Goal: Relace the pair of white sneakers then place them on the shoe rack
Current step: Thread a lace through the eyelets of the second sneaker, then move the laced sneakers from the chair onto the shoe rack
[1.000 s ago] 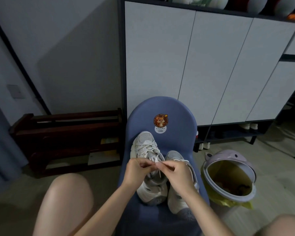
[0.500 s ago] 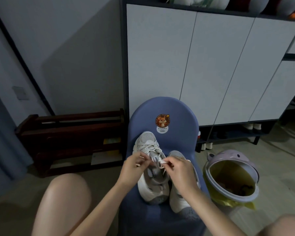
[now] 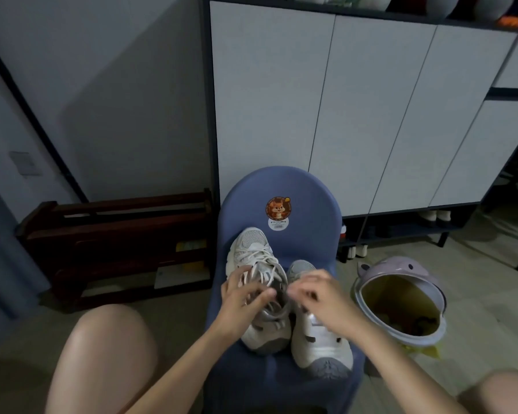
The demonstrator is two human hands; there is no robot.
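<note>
From the head view, the two white sneakers sit side by side on the seat of a small blue chair [image 3: 308,201], low in the centre of the frame, toes pointing away toward the chair back. That puts them at a handy working height between the person's knees, and the curved seat probably keeps them from sliding.

The left sneaker [image 3: 251,249] already carries criss-crossed laces [image 3: 259,258] over its tongue. The left hand [image 3: 241,289] lies across its collar with fingers bent around loose loops of lace; I judge it is pinching a lace, though blur hides the exact contact. The right hand [image 3: 320,294] hovers just beside it, over the mouth of the right sneaker [image 3: 317,339], fingers curled as if nipping a lace end; whether it actually grips anything I cannot tell, since the fingertips are smeared. Both hands meet near the top eyelets, which suggests the lacing of the left shoe is at its last holes or the tie, while the right shoe shows no lace that I can make out.

At the left of the frame, against the wall, stands a dark wooden shoe rack [image 3: 114,231], well apart from the chair; the sneakers are not on it yet. Right of the chair sits a lilac bin [image 3: 401,267] with a yellow liner, and white cabinet doors [image 3: 371,115] fill the upper right.
</note>
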